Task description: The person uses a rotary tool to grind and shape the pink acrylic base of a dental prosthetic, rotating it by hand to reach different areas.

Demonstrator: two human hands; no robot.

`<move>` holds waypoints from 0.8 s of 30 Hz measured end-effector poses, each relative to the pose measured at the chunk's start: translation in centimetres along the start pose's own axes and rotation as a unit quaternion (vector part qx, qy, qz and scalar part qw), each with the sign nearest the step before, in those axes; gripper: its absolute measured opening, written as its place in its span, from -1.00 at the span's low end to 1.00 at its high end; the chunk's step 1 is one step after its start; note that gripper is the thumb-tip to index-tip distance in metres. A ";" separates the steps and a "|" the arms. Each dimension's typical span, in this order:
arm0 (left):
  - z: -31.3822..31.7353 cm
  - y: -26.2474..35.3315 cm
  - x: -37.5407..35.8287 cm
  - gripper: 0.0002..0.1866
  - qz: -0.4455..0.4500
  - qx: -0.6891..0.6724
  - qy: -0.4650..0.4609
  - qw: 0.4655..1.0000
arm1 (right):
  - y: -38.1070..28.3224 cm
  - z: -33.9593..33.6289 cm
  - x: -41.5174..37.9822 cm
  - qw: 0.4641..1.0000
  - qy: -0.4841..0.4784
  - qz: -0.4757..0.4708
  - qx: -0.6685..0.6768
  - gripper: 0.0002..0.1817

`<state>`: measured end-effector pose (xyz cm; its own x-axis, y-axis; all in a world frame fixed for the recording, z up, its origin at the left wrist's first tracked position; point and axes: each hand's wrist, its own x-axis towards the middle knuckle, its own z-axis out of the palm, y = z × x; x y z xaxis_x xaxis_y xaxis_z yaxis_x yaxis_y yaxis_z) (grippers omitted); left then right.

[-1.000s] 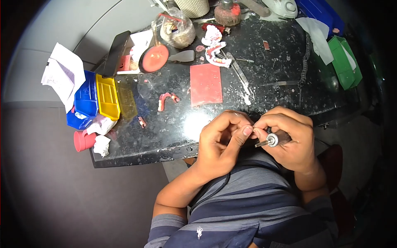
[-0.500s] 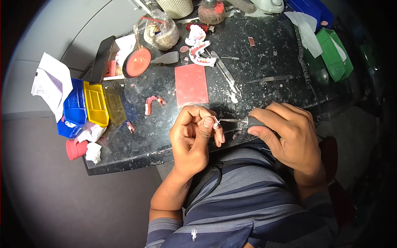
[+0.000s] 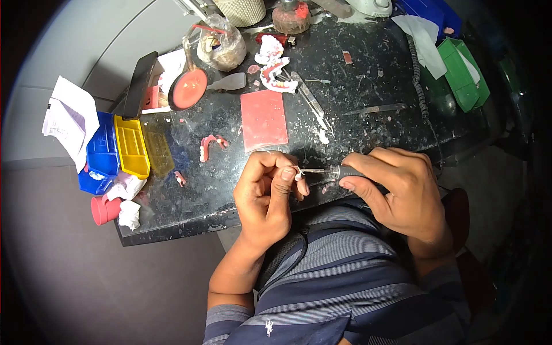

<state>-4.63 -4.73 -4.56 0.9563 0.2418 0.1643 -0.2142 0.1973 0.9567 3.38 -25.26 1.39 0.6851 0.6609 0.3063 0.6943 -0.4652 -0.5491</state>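
Near the table's front edge, my left hand (image 3: 264, 195) pinches a small white piece (image 3: 298, 173) between thumb and forefinger. Part of this piece is hidden by the fingertips, and I cannot tell what kind it is. My right hand (image 3: 402, 192) is closed around a dark grey rotary handpiece (image 3: 347, 171). Its thin metal shaft points left, with the tip right at the white piece. Beyond my left hand lies a pink wax sheet (image 3: 264, 121). To the left are a pink partial denture (image 3: 213, 146) and a smaller pink fragment (image 3: 180, 178).
Toothed dental models (image 3: 278, 75) stand beyond the wax sheet, with a metal tool (image 3: 310, 98) beside them. Blue (image 3: 102, 152) and yellow trays (image 3: 132, 146), crumpled paper (image 3: 129, 214) and a red cup (image 3: 105, 211) sit left. A green box (image 3: 463, 75) and coiled cord (image 3: 418, 77) are right.
The view has shifted slightly. Both hands keep their grips in almost the same place, with the handpiece tip still at the white piece.
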 end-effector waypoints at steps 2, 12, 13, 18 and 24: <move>0.0 0.0 0.0 -0.93 0.004 0.008 0.002 1.000 | -0.1 -0.1 0.0 1.000 -0.002 0.002 0.002 -0.72; -0.1 -0.1 -0.1 -0.95 0.016 0.021 -0.001 1.000 | -0.1 0.1 -0.1 1.000 -0.005 0.011 0.002 -0.73; -0.1 -0.1 0.0 -0.95 0.019 0.025 -0.004 1.000 | -0.1 0.1 -0.1 1.000 -0.003 0.009 0.010 -0.73; 0.0 0.1 0.0 -0.95 0.014 0.040 -0.005 0.999 | 0.0 -0.1 -0.1 1.000 -0.014 0.008 0.013 -0.72; -0.2 -0.1 0.0 -0.94 0.030 0.050 -0.008 0.998 | 0.0 0.0 -0.2 1.000 -0.013 0.014 0.010 -0.73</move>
<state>-4.68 -4.57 -4.65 0.9453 0.2354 0.2257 -0.2516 0.0859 0.9640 3.28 -25.42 1.34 0.6978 0.6630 0.2711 0.6708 -0.4720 -0.5721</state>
